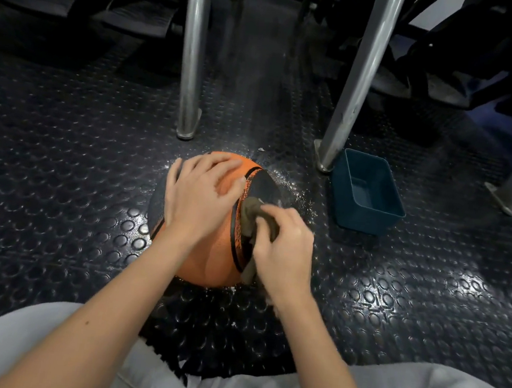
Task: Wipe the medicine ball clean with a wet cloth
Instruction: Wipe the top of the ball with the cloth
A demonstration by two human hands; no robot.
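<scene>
An orange and black medicine ball (210, 252) rests on the studded black floor in front of my knees. My left hand (199, 197) lies spread flat over its top, fingers straight, steadying it. My right hand (284, 247) grips a bunched olive-brown cloth (251, 215) and presses it against the ball's right side, by the black seam. A tail of the cloth hangs down under my right palm. Water droplets speckle the floor just right of the ball.
A dark teal plastic tub (368, 193) stands on the floor to the right of the ball. Two metal frame legs (193, 60) (354, 87) rise behind the ball, with black gym equipment further back. My grey-trousered legs fill the bottom.
</scene>
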